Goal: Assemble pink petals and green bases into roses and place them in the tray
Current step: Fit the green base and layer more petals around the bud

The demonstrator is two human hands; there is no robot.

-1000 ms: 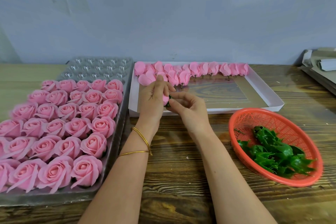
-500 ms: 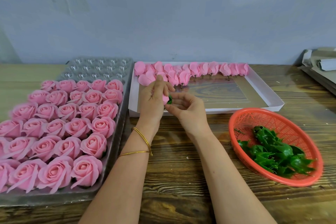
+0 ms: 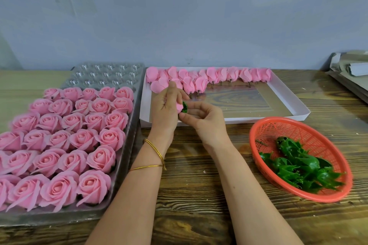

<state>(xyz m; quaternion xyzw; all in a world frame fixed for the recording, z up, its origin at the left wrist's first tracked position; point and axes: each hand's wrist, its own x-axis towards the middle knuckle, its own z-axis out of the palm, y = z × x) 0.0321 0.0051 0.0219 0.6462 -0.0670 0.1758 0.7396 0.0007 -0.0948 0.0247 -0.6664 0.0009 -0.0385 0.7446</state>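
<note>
My left hand (image 3: 166, 108) grips a pink petal bud (image 3: 179, 106), mostly hidden behind its fingers. My right hand (image 3: 201, 117) pinches a green base (image 3: 184, 107) against the bud's underside; both hands meet above the front left corner of the white box (image 3: 286, 93). Loose pink petal buds (image 3: 209, 77) lie in a row along the box's far side. On the left, the clear plastic tray (image 3: 127, 139) holds several finished pink roses (image 3: 79, 137), with bare cups (image 3: 107, 74) at its far end. Green bases (image 3: 298, 165) lie in the orange basket (image 3: 294, 127).
The wooden table (image 3: 199, 195) runs to the near edge between my arms. Grey cardboard sheets (image 3: 350, 73) are stacked at the far right. A blue-grey wall (image 3: 179, 16) stands right behind the tray and box.
My right hand has turned slightly and the green base now shows more clearly against the pink bud. Both hands stay in the same spot above the box corner.
</note>
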